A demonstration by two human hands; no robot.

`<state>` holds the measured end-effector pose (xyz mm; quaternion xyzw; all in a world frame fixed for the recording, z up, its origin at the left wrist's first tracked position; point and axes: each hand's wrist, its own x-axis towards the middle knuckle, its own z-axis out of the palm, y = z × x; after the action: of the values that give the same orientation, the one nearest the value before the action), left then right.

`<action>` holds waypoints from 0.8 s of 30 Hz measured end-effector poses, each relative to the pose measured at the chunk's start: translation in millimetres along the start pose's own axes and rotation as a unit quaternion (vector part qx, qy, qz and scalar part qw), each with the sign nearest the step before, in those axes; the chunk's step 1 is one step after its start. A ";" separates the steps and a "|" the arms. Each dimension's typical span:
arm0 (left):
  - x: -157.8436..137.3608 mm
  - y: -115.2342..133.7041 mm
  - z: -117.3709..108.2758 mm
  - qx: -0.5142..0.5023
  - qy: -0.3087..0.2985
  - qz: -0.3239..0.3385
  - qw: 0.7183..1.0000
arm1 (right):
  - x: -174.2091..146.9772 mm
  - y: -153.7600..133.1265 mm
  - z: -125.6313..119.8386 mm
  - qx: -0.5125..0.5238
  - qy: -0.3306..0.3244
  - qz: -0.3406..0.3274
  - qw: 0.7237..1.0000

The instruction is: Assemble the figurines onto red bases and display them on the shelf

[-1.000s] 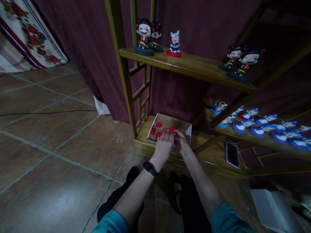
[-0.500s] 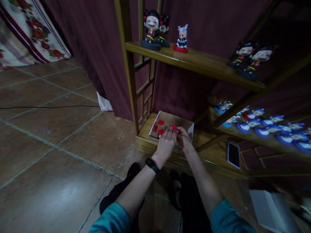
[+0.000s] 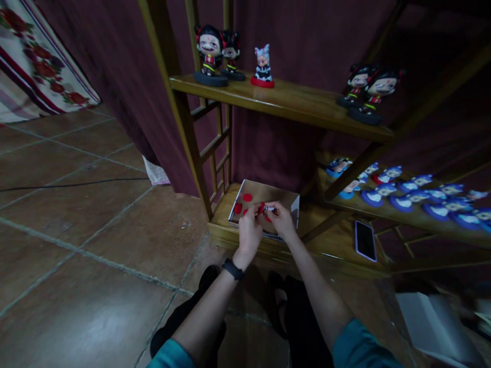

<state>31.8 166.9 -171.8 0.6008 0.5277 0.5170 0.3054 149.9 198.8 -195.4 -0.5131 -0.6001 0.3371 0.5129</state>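
Over a shallow cardboard box (image 3: 289, 197) on the lowest shelf, both hands hold one small figurine (image 3: 269, 208) lying sideways between them. My left hand (image 3: 250, 232) pinches its red round base; my wrist has a black band. My right hand (image 3: 282, 221) has its fingers closed on the pale, dark-marked figure end. Several red round pieces, one of them a red disc (image 3: 247, 197), lie in the box around the hands. My fingers partly hide the figurine and some of those pieces.
Above the box, a wooden shelf (image 3: 303, 105) carries several black-haired figurines and a small grey-haired figurine (image 3: 263, 64) on a red base. Rows of blue-based figurines stand on the right shelf. A phone (image 3: 365, 240) lies on the lower board, right of the box.
My hands have tipped the figurine sideways, so its pale body now shows between them. My left hand has shifted from over the red base to its left side. The camera view has shifted slightly.
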 end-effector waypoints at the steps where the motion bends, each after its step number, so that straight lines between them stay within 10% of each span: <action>1: 2.6 -2.2 1.9 -0.054 0.010 -0.026 0.998 | 0.8 -1.3 -0.4 -0.026 -0.001 -0.010 1.000; 15: 22.0 -17.7 2.1 -0.452 0.001 -0.349 0.821 | 1.2 -3.7 2.0 -0.071 0.011 0.003 0.997; 24: 24.4 -18.3 1.4 -0.442 -0.016 -0.402 0.801 | 3.3 3.8 -4.3 -0.082 -0.013 -0.004 0.997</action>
<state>25.1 195.0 -181.6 0.1426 0.4308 0.5153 0.7270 155.3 202.4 -197.0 -0.5463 -0.6348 0.2912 0.4623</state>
